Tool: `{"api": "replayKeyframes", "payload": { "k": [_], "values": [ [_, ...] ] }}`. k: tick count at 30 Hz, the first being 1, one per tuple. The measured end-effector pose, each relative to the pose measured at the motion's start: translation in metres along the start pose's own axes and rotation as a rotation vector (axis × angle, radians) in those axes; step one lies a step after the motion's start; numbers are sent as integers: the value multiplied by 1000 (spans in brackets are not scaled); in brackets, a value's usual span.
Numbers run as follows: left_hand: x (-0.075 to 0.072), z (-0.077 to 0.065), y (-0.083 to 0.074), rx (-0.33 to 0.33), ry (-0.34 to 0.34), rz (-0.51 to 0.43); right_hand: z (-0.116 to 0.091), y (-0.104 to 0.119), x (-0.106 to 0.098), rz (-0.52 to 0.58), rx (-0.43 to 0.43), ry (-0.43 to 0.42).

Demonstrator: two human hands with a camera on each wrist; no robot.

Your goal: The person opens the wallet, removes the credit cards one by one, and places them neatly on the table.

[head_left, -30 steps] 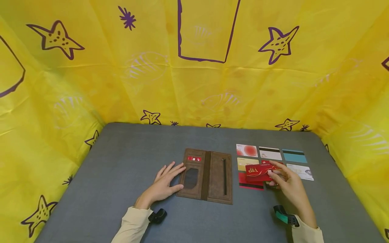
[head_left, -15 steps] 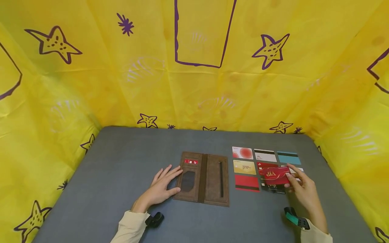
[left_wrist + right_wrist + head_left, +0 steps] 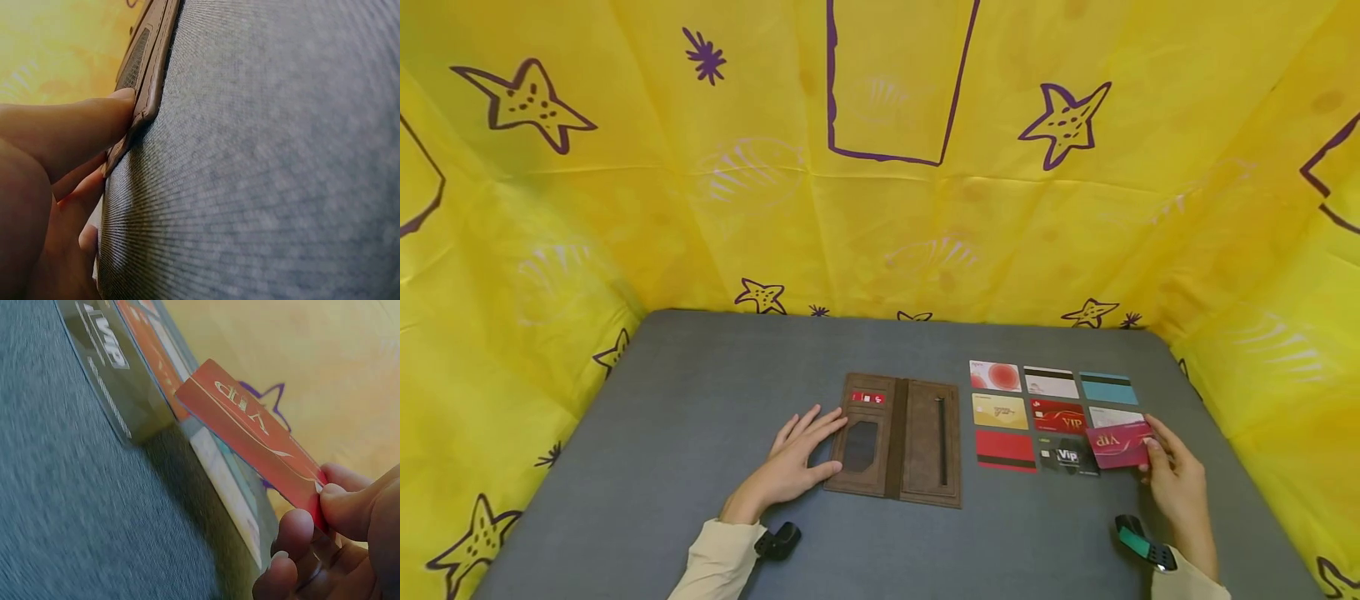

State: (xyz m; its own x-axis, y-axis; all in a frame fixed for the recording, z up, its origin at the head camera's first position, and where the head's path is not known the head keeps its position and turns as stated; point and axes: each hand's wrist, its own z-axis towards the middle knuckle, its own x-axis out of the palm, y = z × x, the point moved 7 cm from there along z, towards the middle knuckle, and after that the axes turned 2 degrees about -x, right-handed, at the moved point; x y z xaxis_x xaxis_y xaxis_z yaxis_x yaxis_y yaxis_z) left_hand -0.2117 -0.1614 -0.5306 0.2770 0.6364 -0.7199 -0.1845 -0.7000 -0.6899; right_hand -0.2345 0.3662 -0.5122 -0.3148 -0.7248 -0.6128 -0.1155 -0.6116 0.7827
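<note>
Between thumb and fingers my right hand (image 3: 1176,479) pinches a red VIP card (image 3: 1117,444) by its right end. In the right wrist view that card (image 3: 250,440) is tilted and raised off the table, its lettering upside down in the head view. It overlaps part of a white card (image 3: 1112,416). Just left of it lies a black Vip card (image 3: 1067,456). My left hand (image 3: 786,462) rests with spread fingers at the left edge of an open brown wallet (image 3: 922,442). In the left wrist view the thumb touches the wallet's edge (image 3: 152,103). A red card (image 3: 868,398) shows in the wallet's upper left slot.
Several cards lie in rows right of the wallet, among them a blue card (image 3: 1108,388), a gold card (image 3: 999,412) and a striped red card (image 3: 1006,451). The grey table (image 3: 700,375) meets a yellow patterned cloth (image 3: 850,233) at the back and sides.
My right hand has carried the red VIP card rightward and slightly toward me, uncovering the red and black VIP cards on the table. The left hand has stayed at the wallet.
</note>
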Motion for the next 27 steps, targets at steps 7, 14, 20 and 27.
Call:
{"api": "replayKeyframes", "payload": {
  "k": [7, 14, 20, 27],
  "values": [
    [0, 1, 0, -5, -3, 1, 0, -16, -10, -15, 96, -9],
    [0, 0, 1, -5, -4, -1, -1, -23, -12, -77, 96, 73],
    [-1, -1, 1, 3, -14, -1, -3, -25, -13, -142, 63, 163],
    [-1, 0, 1, 8, -13, 1, 0, -28, -16, -270, 170, 164]
  ]
}}
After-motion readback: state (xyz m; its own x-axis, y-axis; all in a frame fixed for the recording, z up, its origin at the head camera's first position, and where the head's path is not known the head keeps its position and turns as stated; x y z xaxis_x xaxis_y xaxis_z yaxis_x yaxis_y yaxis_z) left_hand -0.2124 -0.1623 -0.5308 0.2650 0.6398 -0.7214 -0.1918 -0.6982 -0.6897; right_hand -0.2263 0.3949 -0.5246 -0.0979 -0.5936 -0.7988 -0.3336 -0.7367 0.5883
